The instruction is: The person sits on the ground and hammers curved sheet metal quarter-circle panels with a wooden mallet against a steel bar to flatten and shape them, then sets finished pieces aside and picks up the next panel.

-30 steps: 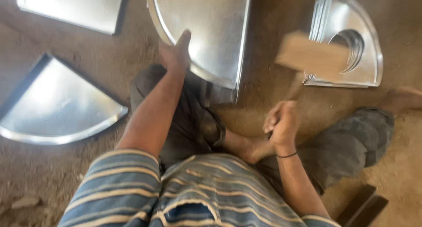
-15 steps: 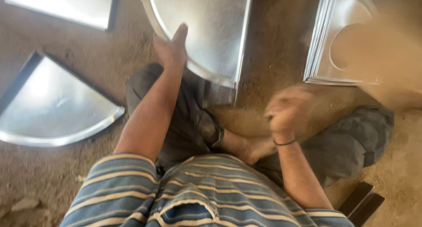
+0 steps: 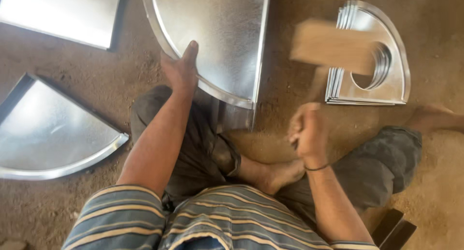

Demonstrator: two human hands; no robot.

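Galvanised sheet-metal panel (image 3: pixel 217 37), a shiny quarter-round with a rolled curved rim, lies far of centre on the dusty dirt floor (image 3: pixel 121 85). Our left hand (image 3: pixel 181 68) presses flat on its near curved edge, fingers spread, arm stretched forward. Our right hand (image 3: pixel 307 129) is fisted around the handle of a blurred wooden mallet (image 3: pixel 333 47), raised at right. Beyond it sits a stack of curved metal pieces with round holes (image 3: pixel 382 61); two more panels (image 3: pixel 53 134) lie at left.
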